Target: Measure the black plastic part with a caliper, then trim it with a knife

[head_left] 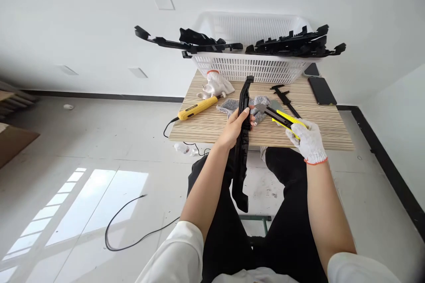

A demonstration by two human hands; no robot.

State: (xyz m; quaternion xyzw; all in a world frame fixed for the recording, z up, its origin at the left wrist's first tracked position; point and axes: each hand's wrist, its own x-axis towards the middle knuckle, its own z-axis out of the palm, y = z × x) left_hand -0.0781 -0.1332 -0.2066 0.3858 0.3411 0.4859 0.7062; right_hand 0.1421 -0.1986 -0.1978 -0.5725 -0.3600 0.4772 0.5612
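Note:
Bare and wrapped round a long black plastic part (241, 150), my left hand (236, 126) holds it upright in front of the table's edge. My right hand (307, 138), in a white knitted glove with an orange cuff, grips a yellow and black utility knife (286, 120). The knife's blade end points left toward the black part, a small gap from it. Behind the part a grey cloth (228, 106) lies crumpled on the table. A black caliper (286, 99) rests beyond the knife.
On the striped wooden table (332, 135) are a yellow corded tool (198, 108), a white glove (216, 85) and a black phone (322, 90). A white basket (245, 68) behind bears several black parts (292, 46). A black cable (142, 246) lies on the floor.

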